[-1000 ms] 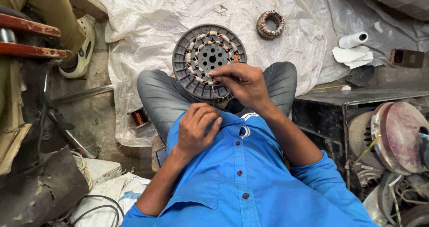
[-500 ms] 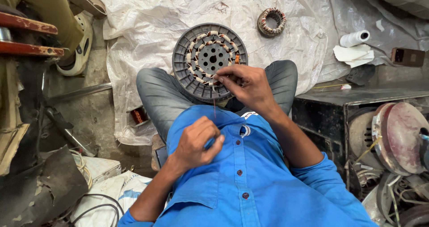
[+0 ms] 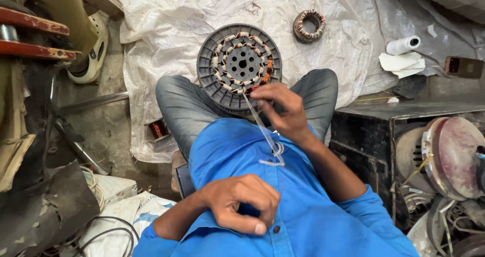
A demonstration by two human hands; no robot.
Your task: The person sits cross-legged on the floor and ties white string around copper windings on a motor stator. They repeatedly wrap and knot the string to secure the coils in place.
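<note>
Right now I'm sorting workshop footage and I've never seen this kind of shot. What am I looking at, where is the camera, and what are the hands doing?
The camera sits on the person's head and looks straight down, so you see their own blue shirt, bent knees and two bare hands. They sit on a white plastic sheet spread on the floor. Between the knees lies a round grey motor stator with wound coils around its hub. The right hand rests at the stator's near edge, its grip closed on a thin clear strip that runs back toward the chest. The left hand is closed in a loose fist against the shirt; what it pinches cannot be made out. A smaller coil ring and a paper roll lie farther off.
</note>
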